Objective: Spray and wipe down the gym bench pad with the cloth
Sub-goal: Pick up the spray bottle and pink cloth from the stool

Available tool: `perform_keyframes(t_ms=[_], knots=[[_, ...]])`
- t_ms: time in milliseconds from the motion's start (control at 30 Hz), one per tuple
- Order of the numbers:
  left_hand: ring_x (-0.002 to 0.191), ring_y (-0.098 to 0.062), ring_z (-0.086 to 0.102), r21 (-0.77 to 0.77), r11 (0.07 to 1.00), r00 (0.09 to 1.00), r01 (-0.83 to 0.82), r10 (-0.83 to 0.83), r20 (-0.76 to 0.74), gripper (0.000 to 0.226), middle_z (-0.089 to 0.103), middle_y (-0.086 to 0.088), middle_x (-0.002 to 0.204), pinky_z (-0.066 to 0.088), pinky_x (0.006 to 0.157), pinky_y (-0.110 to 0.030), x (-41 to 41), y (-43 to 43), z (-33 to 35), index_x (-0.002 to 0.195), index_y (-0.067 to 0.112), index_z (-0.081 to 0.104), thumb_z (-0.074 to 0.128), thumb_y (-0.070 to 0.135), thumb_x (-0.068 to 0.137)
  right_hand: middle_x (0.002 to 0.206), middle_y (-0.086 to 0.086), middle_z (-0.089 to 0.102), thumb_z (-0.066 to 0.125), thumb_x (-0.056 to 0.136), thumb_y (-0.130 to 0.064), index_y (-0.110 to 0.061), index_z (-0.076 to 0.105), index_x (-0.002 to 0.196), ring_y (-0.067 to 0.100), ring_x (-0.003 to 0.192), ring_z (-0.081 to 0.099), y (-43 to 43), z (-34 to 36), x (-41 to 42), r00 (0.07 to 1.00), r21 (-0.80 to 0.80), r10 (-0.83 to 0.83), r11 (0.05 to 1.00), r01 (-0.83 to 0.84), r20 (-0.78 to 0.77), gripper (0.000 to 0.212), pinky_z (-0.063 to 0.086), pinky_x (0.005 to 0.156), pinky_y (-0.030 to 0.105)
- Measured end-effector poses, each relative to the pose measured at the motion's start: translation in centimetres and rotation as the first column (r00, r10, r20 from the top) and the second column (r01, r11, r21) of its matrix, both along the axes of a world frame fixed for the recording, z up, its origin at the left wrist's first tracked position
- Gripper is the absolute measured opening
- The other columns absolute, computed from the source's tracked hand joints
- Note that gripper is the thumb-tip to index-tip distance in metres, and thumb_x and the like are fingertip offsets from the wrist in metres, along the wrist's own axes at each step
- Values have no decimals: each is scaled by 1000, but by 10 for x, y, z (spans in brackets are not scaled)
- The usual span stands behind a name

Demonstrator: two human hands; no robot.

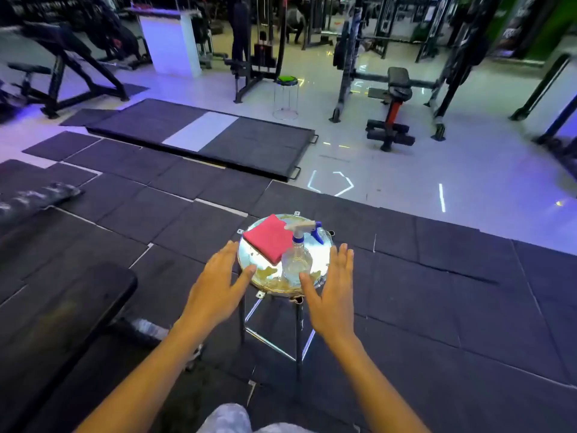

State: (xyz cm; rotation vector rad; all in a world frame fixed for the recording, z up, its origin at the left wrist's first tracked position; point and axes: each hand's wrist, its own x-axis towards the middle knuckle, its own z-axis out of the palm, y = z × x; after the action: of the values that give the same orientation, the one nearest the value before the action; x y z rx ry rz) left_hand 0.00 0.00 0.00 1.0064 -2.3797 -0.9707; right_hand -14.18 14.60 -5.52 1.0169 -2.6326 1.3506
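Bench pad, black, at lower left, just beside stool. Pink cloth folded on round metal stool top; spray bottle upright just right of it, clear, with white and blue trigger head. Left hand and right hand flanking stool top, fingers straight, spread, gripping nothing; contact with stool unclear. Dark floor mats beneath

A single head-worn camera (wide-angle) looks forward and down — close over a stool, gym floor stretching beyond.
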Motion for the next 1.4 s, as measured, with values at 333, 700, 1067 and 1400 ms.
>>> perform_keyframes(t_ms=[333, 700, 1067, 1400], knots=[[73, -23, 58, 464, 809, 932, -362, 304, 198, 18, 64, -6, 74, 53, 84, -40, -112, -112, -82, 71, 13, 68, 67, 29, 79, 164, -2, -7, 69, 76, -61, -14, -4, 155, 10, 148, -16, -98, -30, -64, 943, 68, -118, 992, 102, 311, 117, 12, 120, 38], [63, -30, 60, 691, 488, 837, -534, 423, 348, 27, 60, -17, 70, 51, 60, -36, -203, -172, -173, 87, 4, 63, 76, 22, 71, 152, 2, 31, 87, 69, -21, -17, 18, 150, 11, 136, 32, -146, -67, -110, 861, -80, -265, 941, 330, 435, 107, 27, 104, 4], [78, -19, 59, 908, 65, 799, -415, 504, 329, 17, 61, -10, 87, 51, 63, -30, -235, -176, -172, 90, 10, 57, 68, 1, 80, 132, 16, 53, 65, 71, -6, -23, 30, 146, 37, 116, 54, -157, -83, -154, 888, -69, -138, 980, 186, 438, 85, 50, 96, 52], [75, -15, 58, 957, 0, 816, -290, 522, 248, 24, 61, -5, 84, 45, 82, -30, -213, -174, -162, 109, 9, 53, 55, -4, 90, 86, 18, 68, 62, 72, 9, -54, 55, 111, 34, 78, 66, -146, -73, -151, 872, -143, -152, 959, 243, 465, 74, 59, 72, 39]])
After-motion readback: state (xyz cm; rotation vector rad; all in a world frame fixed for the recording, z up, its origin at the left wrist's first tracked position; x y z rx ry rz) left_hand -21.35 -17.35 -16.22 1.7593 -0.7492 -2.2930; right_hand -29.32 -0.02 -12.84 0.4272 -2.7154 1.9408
